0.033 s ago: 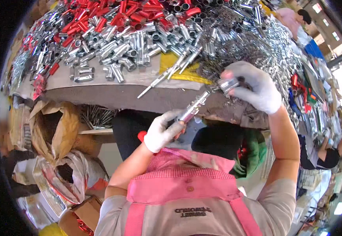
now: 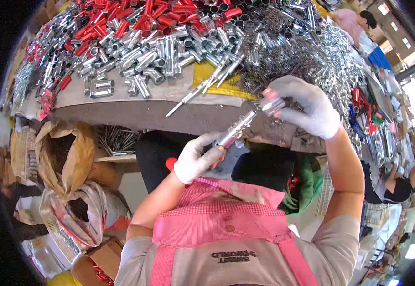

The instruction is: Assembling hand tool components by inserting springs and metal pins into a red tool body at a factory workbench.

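Observation:
My left hand [image 2: 195,159], in a white glove with bare fingertips, is closed round the lower end of a slim metal rod assembly [image 2: 236,131]. The rod slants up to the right, with small fittings along its shaft. My right hand [image 2: 310,109], gloved the same way, pinches a short shiny metal tube [image 2: 273,106] between thumb and fingers. That tube is right by the rod's upper tip; whether they touch I cannot tell. Just left of them, several long thin metal rods [image 2: 202,88] lie across a yellow cloth [image 2: 226,86] on the bench.
Red tubes [image 2: 167,19] and silver tubes [image 2: 145,59] are heaped on the bench, beside dark springs [image 2: 276,64] and small metal parts [image 2: 334,57]. The padded bench edge [image 2: 136,117] runs before me. Open sacks [image 2: 71,162] stand lower left; other people work at the right.
My right hand has shifted slightly left, bringing the tube closer to the rod's tip and tilting it. My left hand and the rod have hardly moved.

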`<state>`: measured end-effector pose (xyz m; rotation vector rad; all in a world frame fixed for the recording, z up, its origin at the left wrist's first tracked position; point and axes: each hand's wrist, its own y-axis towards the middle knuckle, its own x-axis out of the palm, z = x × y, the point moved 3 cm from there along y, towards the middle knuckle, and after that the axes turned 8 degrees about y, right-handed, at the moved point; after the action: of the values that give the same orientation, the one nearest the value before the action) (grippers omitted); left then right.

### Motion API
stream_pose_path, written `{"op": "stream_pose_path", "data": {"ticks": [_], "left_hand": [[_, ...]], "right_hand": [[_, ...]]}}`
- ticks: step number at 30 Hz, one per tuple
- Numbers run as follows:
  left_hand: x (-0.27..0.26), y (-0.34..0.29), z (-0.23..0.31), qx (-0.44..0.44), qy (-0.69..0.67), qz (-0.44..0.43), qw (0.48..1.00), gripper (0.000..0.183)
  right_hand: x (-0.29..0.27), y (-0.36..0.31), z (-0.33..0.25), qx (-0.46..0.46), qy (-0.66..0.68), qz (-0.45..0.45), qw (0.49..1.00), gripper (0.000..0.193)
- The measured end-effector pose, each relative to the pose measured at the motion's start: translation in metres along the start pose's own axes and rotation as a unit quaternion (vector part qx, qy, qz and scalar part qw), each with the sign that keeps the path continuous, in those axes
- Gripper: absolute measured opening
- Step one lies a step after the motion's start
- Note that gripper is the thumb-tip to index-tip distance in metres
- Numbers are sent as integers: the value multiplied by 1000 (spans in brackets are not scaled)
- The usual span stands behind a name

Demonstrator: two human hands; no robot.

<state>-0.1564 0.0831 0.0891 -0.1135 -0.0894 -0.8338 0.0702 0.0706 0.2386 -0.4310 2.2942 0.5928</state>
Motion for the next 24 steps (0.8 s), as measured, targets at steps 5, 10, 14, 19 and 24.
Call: {"op": "stream_pose_path", "data": {"ticks": [5,10,14,19,24], "left_hand": [[8,-25,6,57,156,-23,986,36],[19,-39,-1,173,198,-28,964,33],[17,-55,-1,157,229,8,961,33],[13,-60,-4,138,225,12,965,32],[11,-58,-5,180,229,8,957,32]], "right_hand": [[41,-10,-37,-21,-30,-188,982,20],[65,-33,-70,-1,-108,-105,989,26],[62,-52,-44,199,79,-12,977,59],[75,-44,-49,165,-13,-100,981,65],[87,-48,-52,128,102,-51,985,69]]}}
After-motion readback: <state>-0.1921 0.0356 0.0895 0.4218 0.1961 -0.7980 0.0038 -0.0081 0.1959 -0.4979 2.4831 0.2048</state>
